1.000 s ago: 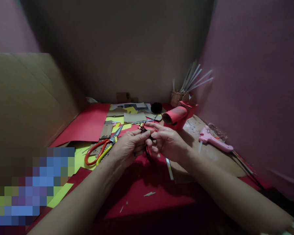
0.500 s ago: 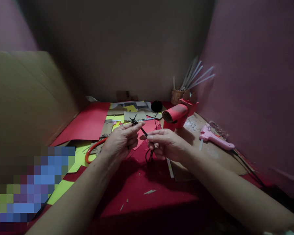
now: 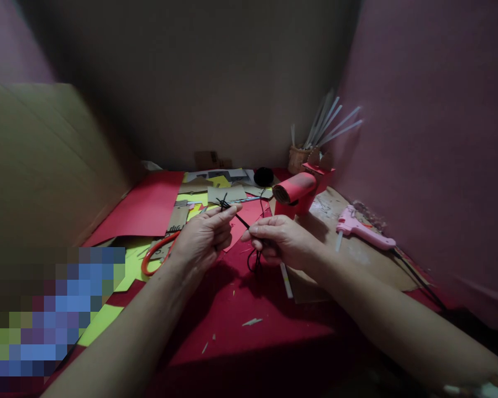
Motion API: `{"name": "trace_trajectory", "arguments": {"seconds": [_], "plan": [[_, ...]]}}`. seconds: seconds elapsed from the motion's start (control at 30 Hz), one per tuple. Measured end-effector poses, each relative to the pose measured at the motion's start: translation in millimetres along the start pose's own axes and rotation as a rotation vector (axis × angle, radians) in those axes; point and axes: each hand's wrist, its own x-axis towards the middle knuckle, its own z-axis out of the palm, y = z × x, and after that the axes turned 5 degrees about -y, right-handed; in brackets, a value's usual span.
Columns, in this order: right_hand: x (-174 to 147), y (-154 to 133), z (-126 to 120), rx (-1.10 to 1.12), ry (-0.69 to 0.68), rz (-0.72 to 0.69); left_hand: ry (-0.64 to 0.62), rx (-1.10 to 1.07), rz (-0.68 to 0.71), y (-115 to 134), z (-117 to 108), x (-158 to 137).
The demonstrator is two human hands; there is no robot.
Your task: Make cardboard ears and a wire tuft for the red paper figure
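Black yarn strands (image 3: pixel 242 220) run taut between my two hands above the red tabletop. My left hand (image 3: pixel 205 237) is closed, pinching the bundle between thumb and fingers, and loose yarn ends stick out past the thumb. My right hand (image 3: pixel 279 240) is closed too, with thumb and forefinger gripping the other side of the strands. Below its fingers hang loops of the same yarn. A single strand rises behind the right hand toward a black yarn ball (image 3: pixel 263 177) at the back. Which strands are joined inside the fingers is hidden.
At right, a pink glue gun (image 3: pixel 365 229) lies on a cardboard sheet (image 3: pixel 356 271). A red paper construction (image 3: pixel 296 188) stands behind my right hand, near a pot of glue sticks (image 3: pixel 298 159). Orange-handled scissors (image 3: pixel 147 262) and red paper (image 3: pixel 145 207) lie left. Cardboard walls rise around.
My hands hold nearly the same pose on the yarn, with a slightly longer stretch of it showing between them. The whole view has shifted slightly.
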Motion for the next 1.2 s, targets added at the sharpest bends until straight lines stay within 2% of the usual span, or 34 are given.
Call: {"name": "trace_trajectory", "arguments": {"seconds": [0.3, 0.5, 0.6, 0.73, 0.87, 1.2], "plan": [[0.8, -3.7, -2.7, 0.005, 0.023, 0.038, 0.025, 0.001, 0.002, -0.7, 1.1, 0.3], [2.9, -0.4, -8.4, -0.097, 0.009, -0.159, 0.032, -0.010, -0.015, 2.3, 4.5, -1.6], [2.7, 0.5, -8.4, -0.102, -0.004, -0.205, 0.023, -0.016, -0.009, 2.7, 5.8, -2.2], [2.6, 2.5, -6.4, 0.002, -0.074, -0.100, 0.017, -0.008, 0.005, 2.9, 4.4, -2.4], [2.9, 4.5, -4.3, 0.035, -0.064, 0.006, 0.010, -0.001, 0.006, 3.4, 2.9, -2.6], [2.4, 4.2, -0.7, -0.049, -0.029, -0.006, 0.012, -0.009, -0.006, 4.1, 5.6, -2.9]]}}
